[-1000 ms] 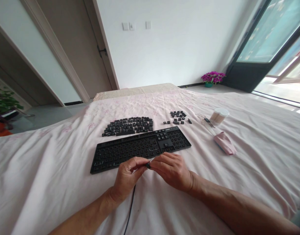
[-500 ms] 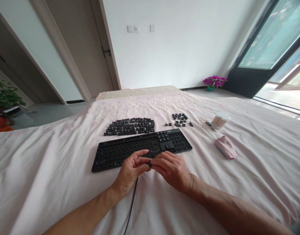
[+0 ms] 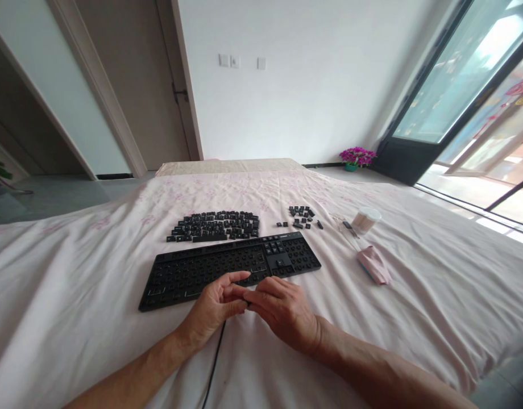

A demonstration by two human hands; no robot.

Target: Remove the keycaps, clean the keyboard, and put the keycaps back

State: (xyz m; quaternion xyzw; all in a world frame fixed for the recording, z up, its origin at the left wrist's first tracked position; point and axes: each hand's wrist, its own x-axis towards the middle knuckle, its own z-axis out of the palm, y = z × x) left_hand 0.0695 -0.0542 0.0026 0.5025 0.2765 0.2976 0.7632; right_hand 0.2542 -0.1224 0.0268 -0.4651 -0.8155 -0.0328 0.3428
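Both hands meet at the keyboard's (image 3: 231, 266) near edge: my left hand (image 3: 214, 309) and right hand (image 3: 282, 309) have fingertips pinched together, and whether a small part sits between them I cannot tell. By my reading, stripping is mostly done: the keyboard lies nearly bare on the bed (image 3: 74, 272), loose keycaps (image 3: 214, 226) piled beyond it, a smaller cluster (image 3: 302, 216) farther right. Its cable (image 3: 212, 363) runs under my wrists.

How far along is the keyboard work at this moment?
Most keys look already off: the keyboard shows bare sockets, with a big pile of keycaps and a smaller pile behind it. The left hand and right hand meet at its near edge; anything held is hidden. A few keys by the number pad seem still on.
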